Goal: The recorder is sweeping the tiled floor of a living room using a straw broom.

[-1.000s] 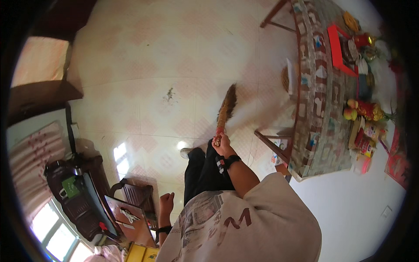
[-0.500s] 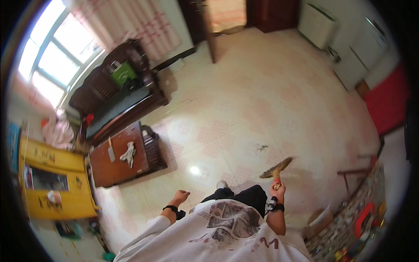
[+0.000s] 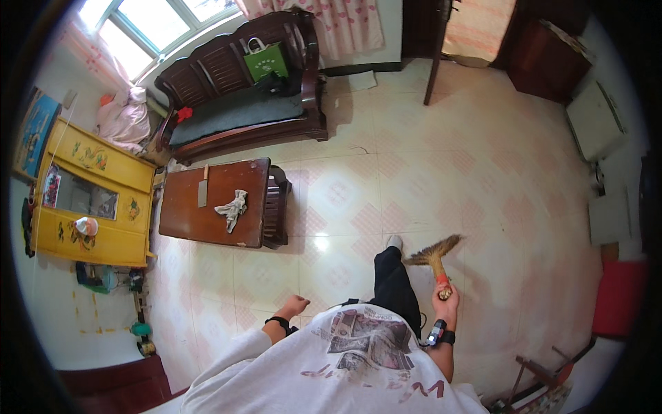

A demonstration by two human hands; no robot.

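- While gripping a short straw broom (image 3: 436, 261) in the right hand (image 3: 445, 303), stands to the right of a low wooden table (image 3: 185, 215) and toward its near side
- Wraps the right hand closely round the red-bound handle, presumably for firm control, with bristles fanned out away from the body; leaves unclear any contact with the tiled floor (image 3: 510, 276)
- Carries the left hand (image 3: 295, 304) nearer the table, off its near right corner, loosely curled around nothing visible, perhaps held out for balance
- Includes, on the table, a cleaver (image 3: 203, 193) laid flat with its handle toward the far edge, and a crumpled cloth (image 3: 234, 209) near the right end, both likely parked there for easy reach
- Shows, beyond the table, a dark wooden sofa (image 3: 214, 72) bearing a green bag (image 3: 265, 63), seemingly propped against the backrest for support
- Takes in, left of the table, a yellow cabinet (image 3: 127, 172)
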